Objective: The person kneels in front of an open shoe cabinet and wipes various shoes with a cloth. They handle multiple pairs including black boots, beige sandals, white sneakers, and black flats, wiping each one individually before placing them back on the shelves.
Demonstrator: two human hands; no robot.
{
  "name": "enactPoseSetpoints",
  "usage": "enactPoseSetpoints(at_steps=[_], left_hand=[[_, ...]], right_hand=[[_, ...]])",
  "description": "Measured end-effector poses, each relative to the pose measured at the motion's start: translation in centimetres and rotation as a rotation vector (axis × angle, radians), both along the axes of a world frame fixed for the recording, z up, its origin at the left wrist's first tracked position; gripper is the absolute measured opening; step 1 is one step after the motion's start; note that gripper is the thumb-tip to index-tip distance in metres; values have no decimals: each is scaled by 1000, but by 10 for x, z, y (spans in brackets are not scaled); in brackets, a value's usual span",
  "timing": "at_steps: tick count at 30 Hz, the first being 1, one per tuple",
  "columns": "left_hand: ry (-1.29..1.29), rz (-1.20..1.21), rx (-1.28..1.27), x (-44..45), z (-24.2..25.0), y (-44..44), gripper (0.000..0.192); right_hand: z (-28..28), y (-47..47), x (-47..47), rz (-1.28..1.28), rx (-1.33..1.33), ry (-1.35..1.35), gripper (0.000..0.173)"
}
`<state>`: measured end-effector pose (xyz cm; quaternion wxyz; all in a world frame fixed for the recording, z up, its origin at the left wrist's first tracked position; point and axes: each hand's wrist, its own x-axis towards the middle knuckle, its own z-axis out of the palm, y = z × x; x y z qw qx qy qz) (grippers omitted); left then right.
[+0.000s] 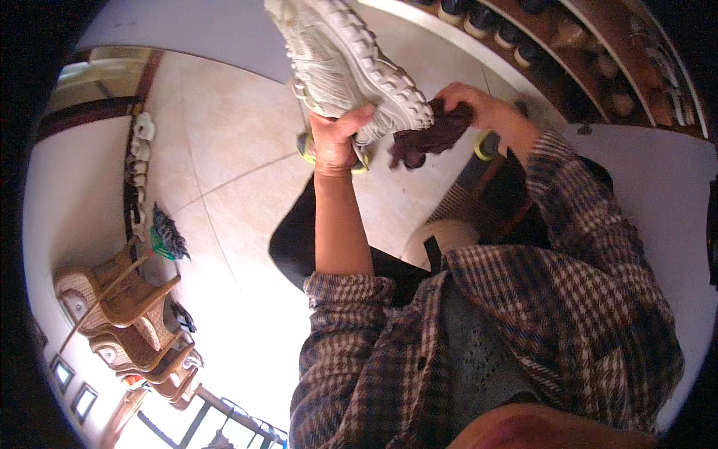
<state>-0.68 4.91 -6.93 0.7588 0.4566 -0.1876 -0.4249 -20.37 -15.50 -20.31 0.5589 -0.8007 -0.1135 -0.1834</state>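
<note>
My left hand (336,132) grips a white lace-up sneaker (331,73) around its opening and heel. The shoe is tilted, with its chunky, lugged sole facing up and to the right. A dark brown cloth (432,134) hangs crumpled from my right hand (479,106), whose fingers close over its upper edge. The cloth sits right beside the heel of the sole; whether it touches the shoe I cannot tell. Below them are parts of footwear with yellow-green rims (487,145), partly hidden by my arms and the cloth.
Shelves (578,56) with several pairs of shoes curve across the upper right. Along the left wall stand a row of shoes (140,163), a mop with a green part (168,236) and stacked wicker chairs (129,297). Pale floor tiles (235,123) lie between.
</note>
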Motion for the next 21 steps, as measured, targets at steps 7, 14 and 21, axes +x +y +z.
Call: enactPoseSetpoints(at_steps=[7,14,21], left_hand=[[-491,-66,-59,15,56,-20,101],[-572,-51,-149,-30,66,-69,97],[-387,33,-172,-32,61,-75,95]], right_hand=[[234,-12,-12,-430,349,-52,35],[292,1,66,-1150,-464,-483,25],[214,8,83,-986,-386,-335,27]])
